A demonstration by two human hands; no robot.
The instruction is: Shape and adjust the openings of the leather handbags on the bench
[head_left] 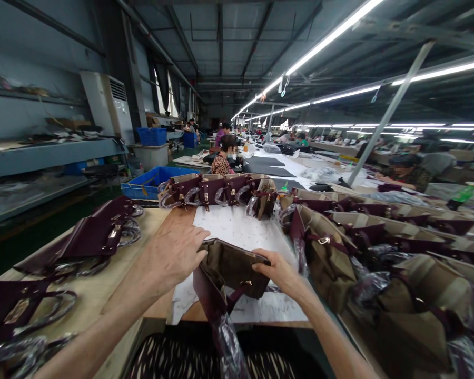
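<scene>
A handbag (237, 268) in brown and dark burgundy stands tilted in front of me over a white sheet. Its mouth faces up, and a plastic-wrapped strap (231, 337) hangs from it toward my lap. My left hand (177, 252) is at the bag's left upper corner, thumb on the rim; the other fingers' far side is hidden. On the right rim, my right hand (274, 268) pinches the edge between thumb and fingers. A small metal clasp shows on the bag's near face.
White paper (240, 226) covers part of the wooden table. Burgundy bags (90, 237) lie to the left, and several brown-and-burgundy bags (332, 252) crowd the right side. A row of bags lines the back beside a blue crate (142, 181). A person (223, 155) sits beyond.
</scene>
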